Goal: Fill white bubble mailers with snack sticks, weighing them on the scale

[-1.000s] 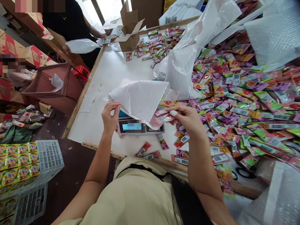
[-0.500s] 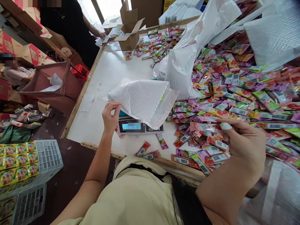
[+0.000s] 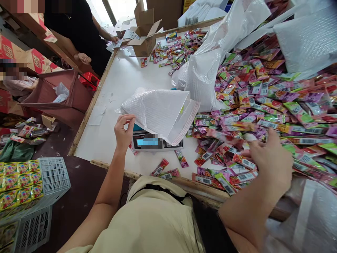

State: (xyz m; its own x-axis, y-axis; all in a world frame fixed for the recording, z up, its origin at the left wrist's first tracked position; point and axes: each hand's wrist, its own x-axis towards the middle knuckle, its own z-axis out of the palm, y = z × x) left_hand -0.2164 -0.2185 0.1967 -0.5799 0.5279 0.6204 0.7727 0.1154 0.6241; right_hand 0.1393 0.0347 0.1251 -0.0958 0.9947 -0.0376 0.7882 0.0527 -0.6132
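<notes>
A white bubble mailer (image 3: 158, 110) lies tilted across a digital scale (image 3: 134, 142), its open flap facing right. My left hand (image 3: 124, 131) pinches the mailer's left lower edge, thumb against fingers. Part of the scale, with its lit display, shows below the mailer; the rest is covered. Over the heap of stick sachets (image 3: 244, 96) on the right is my right hand (image 3: 271, 158), thumb and forefinger apart and slightly blurred. Something white wraps the thumb's tip. I see no sachet in its grip. Several loose sachets (image 3: 182, 158) lie in front of the scale.
Filled bubble mailers (image 3: 202, 80) stand behind the scale, beside the heap. An open carton (image 3: 144, 42) sits at the table's far end, near a person in black (image 3: 76, 35). Left of the wooden table edge (image 3: 92, 95) are a brown bin (image 3: 56, 102) and plastic crates (image 3: 54, 179).
My right hand has let go of the sachet it held and shifted slightly left, fingers spreading over the heap. My left hand and the mailer stay put. The other person's hand has moved.
</notes>
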